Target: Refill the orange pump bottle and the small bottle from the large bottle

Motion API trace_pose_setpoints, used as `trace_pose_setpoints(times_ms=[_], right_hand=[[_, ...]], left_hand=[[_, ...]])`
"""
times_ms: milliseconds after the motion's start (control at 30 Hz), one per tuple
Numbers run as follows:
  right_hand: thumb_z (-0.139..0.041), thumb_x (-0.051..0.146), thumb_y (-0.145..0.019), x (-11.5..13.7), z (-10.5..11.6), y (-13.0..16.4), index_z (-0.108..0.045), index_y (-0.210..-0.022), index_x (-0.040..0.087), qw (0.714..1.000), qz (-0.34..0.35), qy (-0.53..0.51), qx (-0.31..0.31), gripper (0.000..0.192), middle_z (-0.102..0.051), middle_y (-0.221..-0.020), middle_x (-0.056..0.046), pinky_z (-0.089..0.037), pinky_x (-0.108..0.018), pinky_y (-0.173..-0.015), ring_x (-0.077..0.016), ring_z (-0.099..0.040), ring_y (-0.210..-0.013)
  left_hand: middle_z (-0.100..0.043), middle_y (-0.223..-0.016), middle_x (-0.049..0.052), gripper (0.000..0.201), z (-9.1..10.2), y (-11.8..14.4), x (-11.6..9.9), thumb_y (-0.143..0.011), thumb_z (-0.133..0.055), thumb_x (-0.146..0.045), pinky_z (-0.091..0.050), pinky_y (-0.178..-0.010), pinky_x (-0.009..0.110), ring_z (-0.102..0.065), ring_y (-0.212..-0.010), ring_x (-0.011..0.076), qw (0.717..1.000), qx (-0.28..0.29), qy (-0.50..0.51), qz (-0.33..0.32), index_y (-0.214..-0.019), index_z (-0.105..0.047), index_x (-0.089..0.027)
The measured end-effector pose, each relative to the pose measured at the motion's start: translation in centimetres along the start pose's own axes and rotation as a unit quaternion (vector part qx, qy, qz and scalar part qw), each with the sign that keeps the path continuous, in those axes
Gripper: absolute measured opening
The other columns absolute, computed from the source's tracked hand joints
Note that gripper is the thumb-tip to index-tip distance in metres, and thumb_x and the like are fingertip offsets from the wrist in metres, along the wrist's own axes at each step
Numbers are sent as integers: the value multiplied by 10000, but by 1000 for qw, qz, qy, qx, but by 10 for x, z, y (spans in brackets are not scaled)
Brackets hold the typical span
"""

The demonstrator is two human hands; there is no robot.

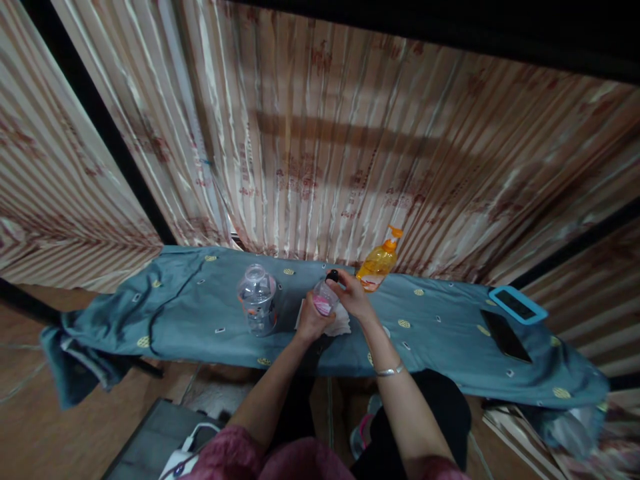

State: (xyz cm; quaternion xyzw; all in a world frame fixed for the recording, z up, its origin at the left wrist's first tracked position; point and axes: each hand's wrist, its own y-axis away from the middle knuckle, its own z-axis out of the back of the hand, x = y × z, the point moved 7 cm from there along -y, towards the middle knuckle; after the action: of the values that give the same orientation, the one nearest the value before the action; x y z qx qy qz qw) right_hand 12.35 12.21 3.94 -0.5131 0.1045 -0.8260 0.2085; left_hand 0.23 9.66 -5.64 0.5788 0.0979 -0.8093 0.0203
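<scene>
Small bottle (325,298) gripped in my left hand (311,320); my right hand (353,293) pinches its black cap (332,275), over white tissue (341,325).

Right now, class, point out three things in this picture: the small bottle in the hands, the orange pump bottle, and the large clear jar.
small bottle (325,298), head view, pink label on its body.
orange pump bottle (377,265), head view, its amber body.
large clear jar (258,300), head view, its clear side.
</scene>
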Motion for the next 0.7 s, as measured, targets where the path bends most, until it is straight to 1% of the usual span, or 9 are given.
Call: trace_pose_setpoints(times_ms=[133, 267, 333, 400, 500, 600, 700], right_hand=[[-646, 394, -971, -1, 6, -6, -624, -1260, 191, 999, -9, -40, -1, 354, -660, -1251, -85, -582, -446, -870, -227, -680, -1033], [-651, 394, -967, -8, 26, -11, -619, -1275, 193, 998, -30, -40, -28, 369, -649, -1285, -91, -575, -466, -896, -241, -671, -1076], [-653, 391, -965, -20, 38, -3, -616, -1282, 194, 997, -51, -24, -53, 375, -643, -1298, -94, -571, -472, -906, -245, -666, -1091], [-656, 390, -964, -36, 49, 16, -616, -1279, 193, 993, -82, 5, -79, 374, -644, -1293, -93, -572, -470, -901, -244, -667, -1085], [-660, 392, -960, -64, 56, 61, -626, -1260, 186, 982, -139, 73, -101, 366, -653, -1265, -81, -580, -455, -877, -243, -674, -1053], [-657, 383, -964, -85, 51, 107, -627, -1258, 197, 969, -177, 139, -99, 350, -653, -1270, -87, -579, -452, -881, -232, -673, -1051], [-659, 379, -962, -97, 38, 133, -620, -1271, 194, 959, -190, 191, -93, 362, -646, -1287, -91, -571, -469, -901, -241, -668, -1078]], left_hand=[[-668, -1087, 67, 653, 1, 0, 1, -574, -837, -176, -524, -883, 371, -660, -1018, 258, 1000, 3, 3, 7, -1134, -502, -199], [-668, -1107, 74, 664, 2, 0, 3, -558, -854, -181, -519, -907, 374, -654, -1050, 256, 1000, 0, 15, 7, -1123, -506, -204], [-672, -1105, 75, 668, 2, 0, 4, -555, -860, -179, -520, -902, 373, -654, -1041, 253, 1000, 2, 18, 8, -1123, -510, -202], [-675, -1103, 64, 670, 2, 1, 4, -554, -858, -164, -524, -897, 365, -658, -1028, 244, 1000, 6, 24, 5, -1127, -514, -208], [-679, -1090, 42, 670, 1, 0, 2, -547, -845, -141, -531, -901, 361, -666, -1017, 239, 999, 5, 40, -10, -1128, -522, -221], [-675, -1073, 31, 680, 2, -1, 3, -528, -840, -137, -540, -902, 363, -666, -1008, 238, 999, -10, 47, -18, -1125, -528, -230], [-668, -1024, 18, 669, 2, -2, 5, -520, -846, -157, -546, -878, 354, -662, -965, 226, 999, -18, 43, -11, -1104, -532, -242]])
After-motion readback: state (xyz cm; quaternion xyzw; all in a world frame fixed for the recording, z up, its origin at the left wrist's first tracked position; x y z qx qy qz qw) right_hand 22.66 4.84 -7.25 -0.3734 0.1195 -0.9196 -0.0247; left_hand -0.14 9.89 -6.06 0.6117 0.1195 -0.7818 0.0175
